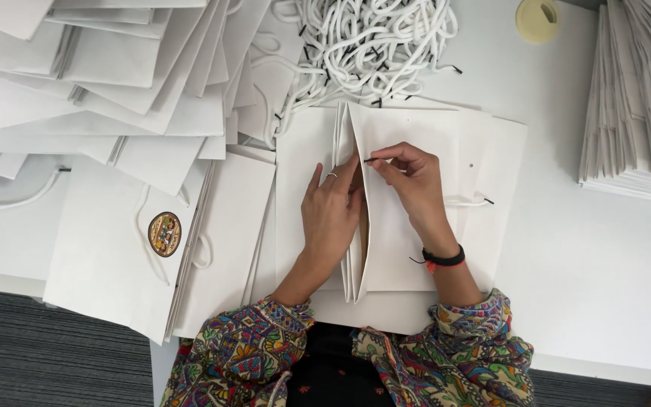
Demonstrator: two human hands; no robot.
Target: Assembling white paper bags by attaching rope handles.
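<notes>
A flat white paper bag (408,226) lies on the white table (589,264) in front of me, its folded side gusset opened slightly along the middle. My left hand (331,215), wearing a ring, rests flat on the bag's left panel, fingers at the gusset fold. My right hand (411,177) pinches the black tip of a white cord (371,159) at the top of the bag's right panel. Another bit of white cord with a black tip (470,201) pokes out at the bag's right side.
Finished white bags with cord handles (126,249), one with a round patterned sticker (164,234), pile at the left. A heap of white cords with black tips (367,45) lies at the back. Stacked flat bags (638,105) stand right; a round yellow disc (536,19) lies beyond.
</notes>
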